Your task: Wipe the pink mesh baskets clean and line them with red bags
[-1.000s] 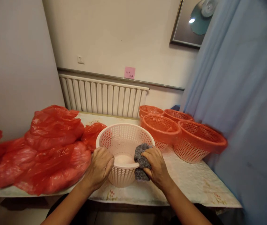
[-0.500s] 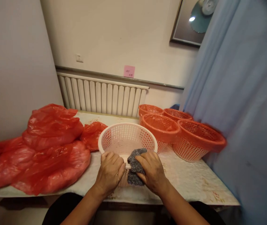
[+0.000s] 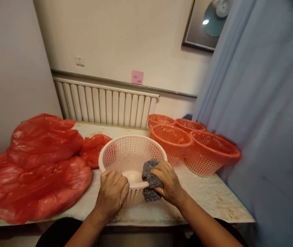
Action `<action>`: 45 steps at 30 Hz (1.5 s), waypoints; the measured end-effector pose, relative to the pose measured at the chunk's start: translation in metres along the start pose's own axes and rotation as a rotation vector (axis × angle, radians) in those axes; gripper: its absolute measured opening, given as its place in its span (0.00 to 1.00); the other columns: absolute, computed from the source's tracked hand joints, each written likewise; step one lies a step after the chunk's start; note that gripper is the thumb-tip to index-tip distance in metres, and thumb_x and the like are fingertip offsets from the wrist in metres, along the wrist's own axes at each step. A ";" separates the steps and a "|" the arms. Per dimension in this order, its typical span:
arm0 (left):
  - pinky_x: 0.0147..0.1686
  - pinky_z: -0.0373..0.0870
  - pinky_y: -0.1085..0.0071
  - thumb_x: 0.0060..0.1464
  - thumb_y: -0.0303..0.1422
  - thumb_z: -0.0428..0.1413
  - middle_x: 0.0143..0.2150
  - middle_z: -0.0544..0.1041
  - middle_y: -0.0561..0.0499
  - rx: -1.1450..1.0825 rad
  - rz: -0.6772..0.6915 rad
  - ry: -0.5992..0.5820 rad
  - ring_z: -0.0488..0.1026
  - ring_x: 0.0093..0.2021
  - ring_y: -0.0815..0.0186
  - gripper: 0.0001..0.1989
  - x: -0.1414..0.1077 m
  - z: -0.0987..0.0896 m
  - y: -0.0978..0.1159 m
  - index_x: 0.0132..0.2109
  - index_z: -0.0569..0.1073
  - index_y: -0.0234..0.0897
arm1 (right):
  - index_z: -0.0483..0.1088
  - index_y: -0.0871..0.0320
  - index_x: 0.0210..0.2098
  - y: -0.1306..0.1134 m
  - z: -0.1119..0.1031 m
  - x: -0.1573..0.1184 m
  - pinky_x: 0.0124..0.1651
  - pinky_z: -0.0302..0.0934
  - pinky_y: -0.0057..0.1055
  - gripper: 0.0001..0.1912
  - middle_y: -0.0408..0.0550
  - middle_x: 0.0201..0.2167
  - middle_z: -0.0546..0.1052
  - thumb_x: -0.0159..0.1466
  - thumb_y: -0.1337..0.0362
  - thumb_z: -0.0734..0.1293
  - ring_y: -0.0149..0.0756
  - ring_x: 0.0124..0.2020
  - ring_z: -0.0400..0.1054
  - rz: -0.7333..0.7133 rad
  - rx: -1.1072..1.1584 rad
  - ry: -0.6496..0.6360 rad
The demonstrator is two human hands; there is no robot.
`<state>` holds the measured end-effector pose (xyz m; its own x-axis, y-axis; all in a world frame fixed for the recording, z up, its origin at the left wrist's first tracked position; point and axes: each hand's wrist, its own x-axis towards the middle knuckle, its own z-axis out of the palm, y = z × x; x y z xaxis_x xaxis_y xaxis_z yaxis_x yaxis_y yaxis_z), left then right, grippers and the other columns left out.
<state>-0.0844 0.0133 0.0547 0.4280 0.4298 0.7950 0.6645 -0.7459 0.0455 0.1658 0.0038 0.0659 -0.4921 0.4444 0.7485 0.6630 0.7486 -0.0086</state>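
Floral-patterned tablecloth (image 3: 203, 199) lies below a white radiator (image 3: 110, 104). Between red plastic bags (image 3: 45, 140) and four red-lined baskets (image 3: 172, 146), a pale perforated basket (image 3: 133, 151) sits near the front edge. Left hand (image 3: 112, 190) grips its near-left rim; right hand (image 3: 169, 181) clamps a gray cloth (image 3: 149, 168) over the near-right rim.

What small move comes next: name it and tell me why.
Probably slide the gray cloth a little along the near rim of the pale basket toward the left hand, which grips that rim. The right hand has the cloth folded over the rim, and a bare stretch lies between the cloth and the left hand.
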 end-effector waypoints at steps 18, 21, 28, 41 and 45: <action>0.39 0.55 0.58 0.60 0.26 0.44 0.26 0.62 0.52 -0.064 -0.031 -0.055 0.60 0.31 0.61 0.10 -0.006 -0.001 -0.002 0.30 0.63 0.39 | 0.63 0.55 0.54 0.014 0.012 -0.008 0.54 0.56 0.53 0.22 0.53 0.42 0.70 0.67 0.50 0.56 0.45 0.46 0.64 -0.051 0.047 0.094; 0.39 0.55 0.58 0.60 0.26 0.44 0.26 0.62 0.53 -0.068 -0.026 -0.070 0.59 0.31 0.62 0.10 -0.004 -0.003 -0.008 0.30 0.63 0.39 | 0.61 0.55 0.55 0.030 0.010 -0.013 0.57 0.54 0.57 0.21 0.54 0.46 0.70 0.67 0.53 0.59 0.47 0.51 0.63 -0.049 0.047 0.090; 0.38 0.55 0.61 0.63 0.30 0.40 0.27 0.63 0.52 -0.081 0.011 -0.170 0.60 0.32 0.62 0.13 0.000 -0.016 -0.026 0.31 0.63 0.39 | 0.59 0.54 0.59 0.052 0.016 -0.027 0.60 0.56 0.57 0.25 0.55 0.57 0.66 0.62 0.72 0.58 0.47 0.62 0.56 0.032 0.100 0.209; 0.41 0.58 0.59 0.62 0.52 0.36 0.31 0.64 0.50 -0.113 0.033 -0.316 0.61 0.36 0.59 0.24 0.004 -0.032 -0.031 0.34 0.63 0.38 | 0.70 0.53 0.52 0.047 0.017 -0.034 0.57 0.62 0.39 0.20 0.47 0.49 0.76 0.63 0.69 0.59 0.38 0.51 0.70 0.637 0.471 0.527; 0.41 0.59 0.59 0.60 0.48 0.48 0.32 0.67 0.50 0.011 0.025 -0.383 0.63 0.36 0.58 0.18 0.015 -0.036 -0.013 0.32 0.64 0.38 | 0.70 0.55 0.54 0.052 0.017 -0.034 0.50 0.65 0.34 0.19 0.48 0.47 0.77 0.64 0.64 0.61 0.38 0.46 0.72 0.772 0.429 0.611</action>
<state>-0.1086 0.0116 0.0878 0.6405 0.5719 0.5124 0.6567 -0.7539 0.0205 0.2076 0.0364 0.0284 0.4198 0.6390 0.6446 0.3620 0.5334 -0.7645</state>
